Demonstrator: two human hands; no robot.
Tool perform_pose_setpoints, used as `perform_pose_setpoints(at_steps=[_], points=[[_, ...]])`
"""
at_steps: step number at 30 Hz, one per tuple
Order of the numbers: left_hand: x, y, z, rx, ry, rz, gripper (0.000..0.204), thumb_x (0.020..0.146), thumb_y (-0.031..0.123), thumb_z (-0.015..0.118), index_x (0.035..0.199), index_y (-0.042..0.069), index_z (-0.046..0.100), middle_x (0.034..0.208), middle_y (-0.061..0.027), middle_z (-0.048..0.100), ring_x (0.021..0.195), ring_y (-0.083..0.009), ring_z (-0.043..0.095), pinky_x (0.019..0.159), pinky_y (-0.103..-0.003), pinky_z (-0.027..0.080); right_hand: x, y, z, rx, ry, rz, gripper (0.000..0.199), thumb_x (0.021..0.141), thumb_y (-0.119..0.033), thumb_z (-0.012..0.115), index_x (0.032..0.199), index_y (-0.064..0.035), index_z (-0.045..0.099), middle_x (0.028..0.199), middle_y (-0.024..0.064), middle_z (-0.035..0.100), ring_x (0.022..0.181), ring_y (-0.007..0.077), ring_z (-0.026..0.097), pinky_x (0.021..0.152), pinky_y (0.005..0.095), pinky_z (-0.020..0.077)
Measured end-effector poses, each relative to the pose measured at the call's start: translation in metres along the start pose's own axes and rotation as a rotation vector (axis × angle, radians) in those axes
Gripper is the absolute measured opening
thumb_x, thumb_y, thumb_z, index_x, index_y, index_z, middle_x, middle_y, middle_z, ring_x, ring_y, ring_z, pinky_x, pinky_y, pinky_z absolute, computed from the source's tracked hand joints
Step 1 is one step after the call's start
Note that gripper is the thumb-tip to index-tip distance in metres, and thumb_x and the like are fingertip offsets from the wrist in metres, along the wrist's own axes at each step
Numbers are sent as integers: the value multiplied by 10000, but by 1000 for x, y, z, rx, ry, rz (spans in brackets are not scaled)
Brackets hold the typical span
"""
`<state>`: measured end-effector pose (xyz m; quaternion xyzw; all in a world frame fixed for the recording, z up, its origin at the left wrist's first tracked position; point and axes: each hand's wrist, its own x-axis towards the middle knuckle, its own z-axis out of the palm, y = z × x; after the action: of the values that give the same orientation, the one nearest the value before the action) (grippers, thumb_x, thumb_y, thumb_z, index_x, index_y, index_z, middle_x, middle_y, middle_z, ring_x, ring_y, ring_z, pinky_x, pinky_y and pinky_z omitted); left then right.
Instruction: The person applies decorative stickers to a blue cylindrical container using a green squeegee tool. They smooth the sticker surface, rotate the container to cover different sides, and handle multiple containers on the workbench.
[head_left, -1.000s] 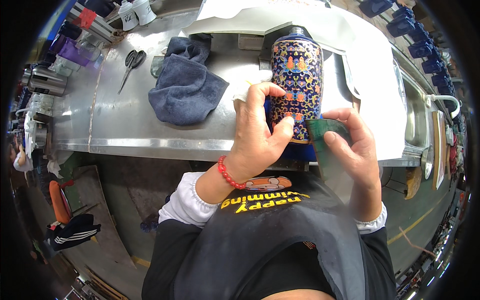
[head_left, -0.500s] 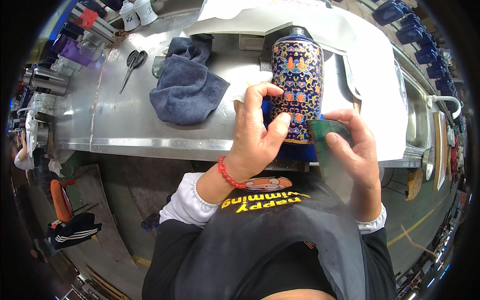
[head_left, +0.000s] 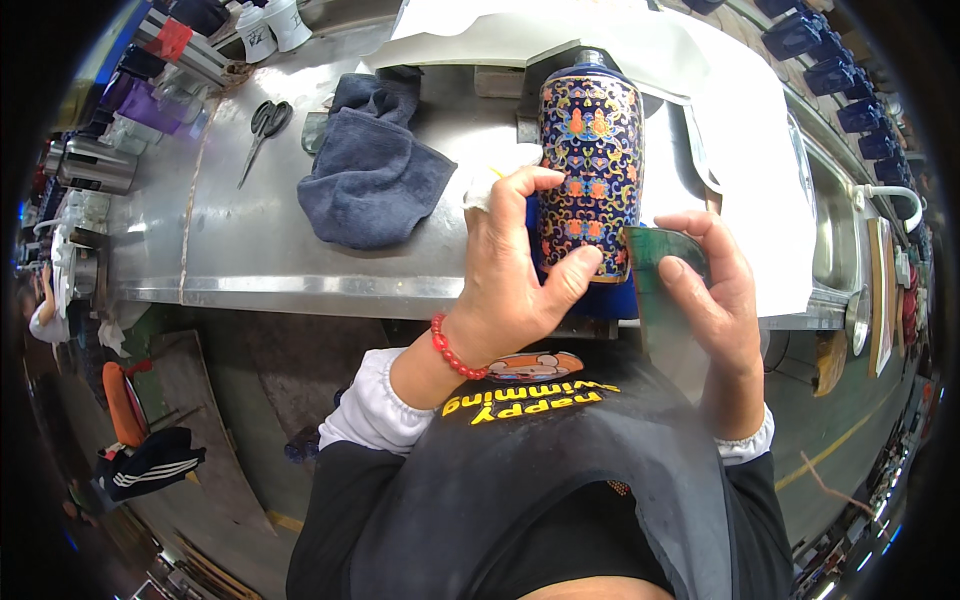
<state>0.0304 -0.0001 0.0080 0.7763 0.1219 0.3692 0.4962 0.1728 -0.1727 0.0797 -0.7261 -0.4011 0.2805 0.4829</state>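
Observation:
A dark blue bottle point(head_left: 590, 180) covered in a colourful floral pattern lies with its neck pointing away from me, on a support with a blue part beneath it. My left hand point(head_left: 510, 255), with a red bead bracelet at the wrist, steadies it. The index finger rests on its left side and the thumb presses near the base; the other fingers are partly hidden. Between thumb and fingers, my right hand point(head_left: 715, 290) pinches a translucent green scraper point(head_left: 655, 265), whose edge is by the bottle's lower right side. A white cloth point(head_left: 490, 178) lies beyond my left fingers.
A dark blue towel point(head_left: 375, 175) lies on the metal table point(head_left: 250, 220) to the left, with black-handled scissors point(head_left: 265, 125) farther left. White sheeting point(head_left: 770, 200) covers the right side. Beyond it are a sink point(head_left: 830, 225) with a white tap point(head_left: 895, 192) and several blue bottles point(head_left: 830, 75).
My left thumb has slid right and down across the bottle near its base. The scraper has shifted slightly right, and its face shows more.

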Motion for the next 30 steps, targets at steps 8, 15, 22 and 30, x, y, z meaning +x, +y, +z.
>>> perform_pose_setpoints(at_steps=[8,15,22,30], points=[[2,-2,5,27,-8,-8,625,793,153,758,1321,30,447,1227,-176,523,1131,-331,488,1016,-442,362,-2,4,-1,-8,-11,-17,342,974,-40,629,1302,29,557,1165,49,622,1059,92,585,942,243,463],[0,-2,6,7,-24,-12,624,840,177,757,1350,23,434,1278,-183,522,1127,-311,511,1016,-430,384,-4,5,-2,-2,-18,-9,336,980,-47,621,1301,30,558,1160,52,623,1064,94,579,946,248,460],[-4,-1,-6,-15,-123,-79,746,884,274,770,1448,-5,370,1371,-174,460,1282,-282,437,1128,-407,313,-8,4,-5,-42,16,-51,348,998,-84,616,1320,33,554,1174,64,611,1090,104,569,958,253,454],[-6,-10,-11,-108,-98,-22,730,905,237,736,1475,-8,351,1395,-199,479,1281,-300,474,1115,-408,358,-10,2,2,-417,-22,-394,394,919,69,597,1307,11,634,1423,231,558,1245,310,577,1044,407,466]])
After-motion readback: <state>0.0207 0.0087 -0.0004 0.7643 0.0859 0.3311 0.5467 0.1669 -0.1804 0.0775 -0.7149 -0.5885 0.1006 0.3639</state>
